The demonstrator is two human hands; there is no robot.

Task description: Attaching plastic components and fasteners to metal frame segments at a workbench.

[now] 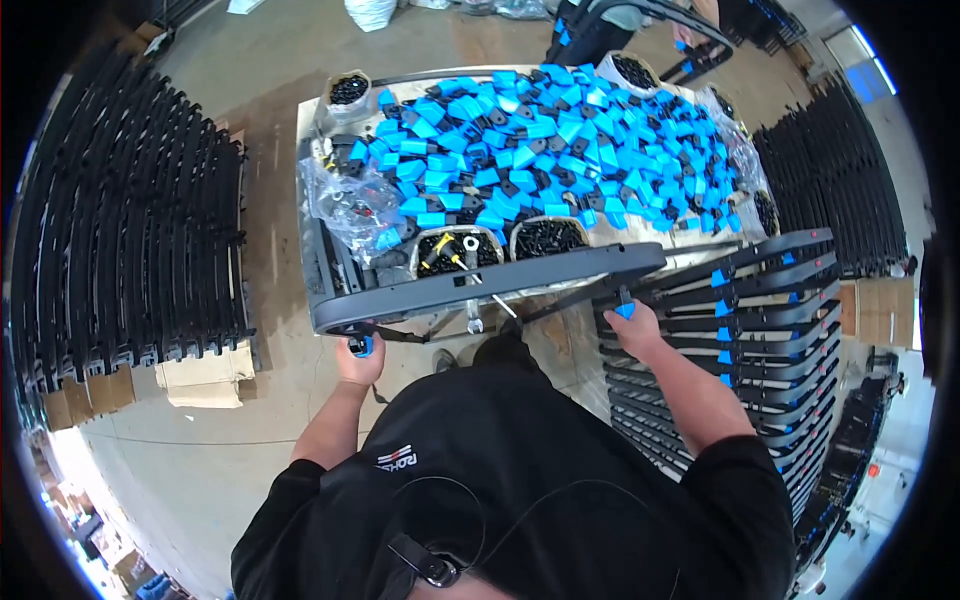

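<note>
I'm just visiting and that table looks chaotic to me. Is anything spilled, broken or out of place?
Nothing looks broken. The blue-and-black plastic clips lie in a loose heap across the table instead of in the tubs. The long dark grey curved bar sits along the table's near edge, its ends by the left hand and right hand.

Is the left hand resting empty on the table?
No: the left hand grips a small blue-and-black part under the end of the long grey frame piece.
</note>
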